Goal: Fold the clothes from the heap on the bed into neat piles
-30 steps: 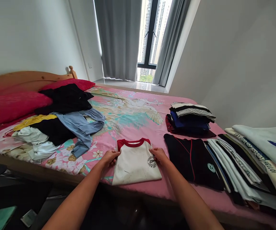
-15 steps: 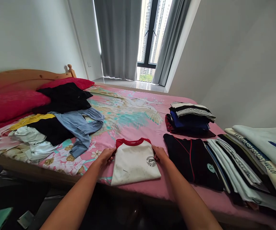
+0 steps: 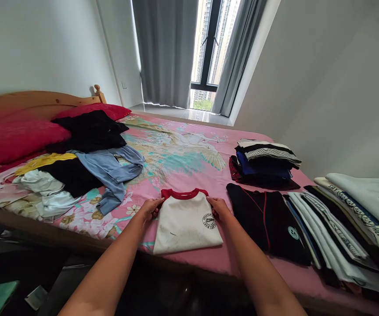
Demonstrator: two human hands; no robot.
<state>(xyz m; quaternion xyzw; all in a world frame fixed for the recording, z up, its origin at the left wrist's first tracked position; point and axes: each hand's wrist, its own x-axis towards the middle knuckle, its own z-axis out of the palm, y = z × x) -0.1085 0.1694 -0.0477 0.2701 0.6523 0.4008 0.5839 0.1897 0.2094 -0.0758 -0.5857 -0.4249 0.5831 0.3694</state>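
Pink bedspread [image 3: 182, 164] bears a folded white red-collared shirt [image 3: 185, 221], fingers of both hands gripping its sides.

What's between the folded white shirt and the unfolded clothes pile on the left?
In the head view, only bare pink bedsheet, and the left hand at the white shirt edge.

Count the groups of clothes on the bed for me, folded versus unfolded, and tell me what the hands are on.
Folded white shirt with red collar, left hand and right hand at its sides: 1
Folded stacks, the striped-top pile and the overlapping row of folded shirts: 2
Unfolded heap of black, blue, yellow and white garments: 1
Total: 4
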